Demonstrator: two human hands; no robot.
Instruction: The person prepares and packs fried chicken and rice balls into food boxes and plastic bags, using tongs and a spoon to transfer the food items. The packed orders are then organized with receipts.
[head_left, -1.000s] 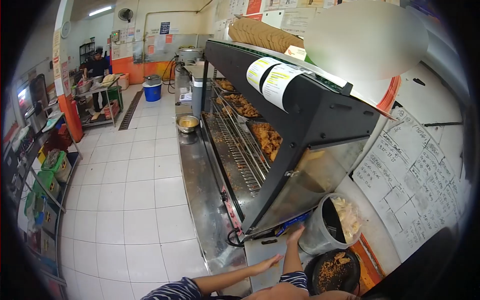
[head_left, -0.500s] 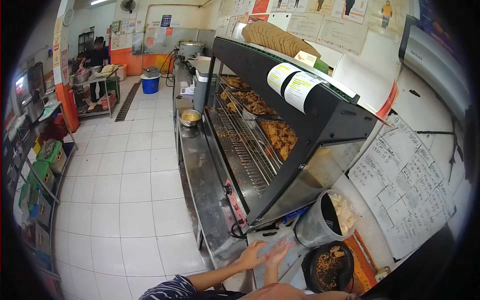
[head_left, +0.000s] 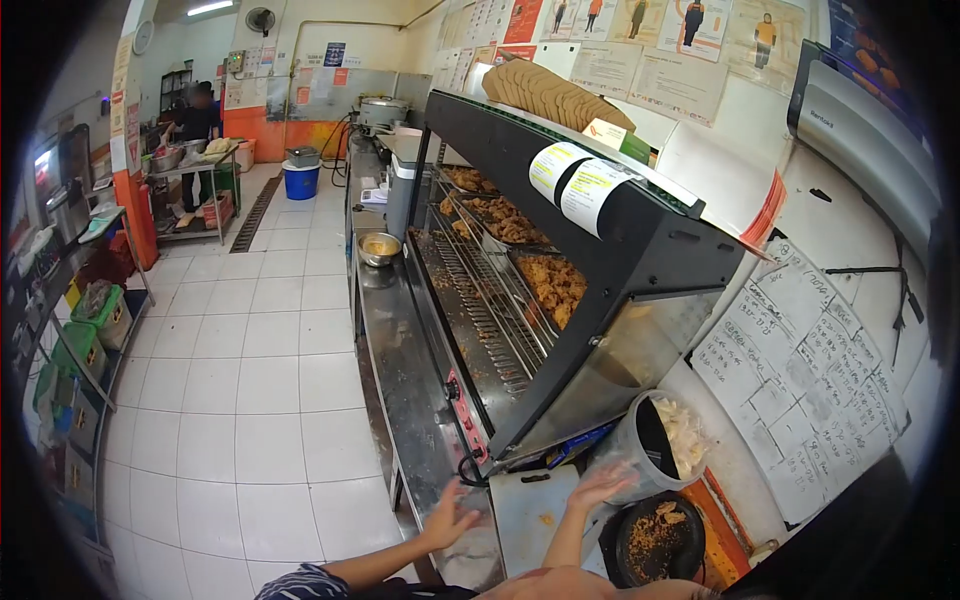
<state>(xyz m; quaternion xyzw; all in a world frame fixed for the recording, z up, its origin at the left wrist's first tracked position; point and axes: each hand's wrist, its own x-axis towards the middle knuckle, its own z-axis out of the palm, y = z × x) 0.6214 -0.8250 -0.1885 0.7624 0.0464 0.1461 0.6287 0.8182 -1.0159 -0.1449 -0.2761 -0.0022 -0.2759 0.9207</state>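
Note:
My left hand [head_left: 452, 516] is empty, its fingers apart, over the steel counter edge beside a white cutting board [head_left: 522, 512]. On the other side of the board my right hand [head_left: 602, 484] is also empty with fingers spread. It overlaps the lower side of a grey plastic bucket [head_left: 622, 458] that holds pale, crumpled pieces and a dark item. Just below the bucket sits a black stone mortar [head_left: 690, 552] with brown crumbs and a larger fried bit in it. A small crumb lies on the board between my hands.
A black heated display cabinet [head_left: 590, 300] with trays of fried chicken [head_left: 552, 285] stands ahead. A metal bowl [head_left: 379, 249] sits on the steel counter [head_left: 400, 385]. Stocked shelves [head_left: 92, 400] line the left; a person [head_left: 197, 118] stands at a far table. A written sheet [head_left: 800, 350] hangs right.
My hands, close together over the board before, have moved apart: the left toward the counter edge, the right toward the bucket. The view has shifted slightly.

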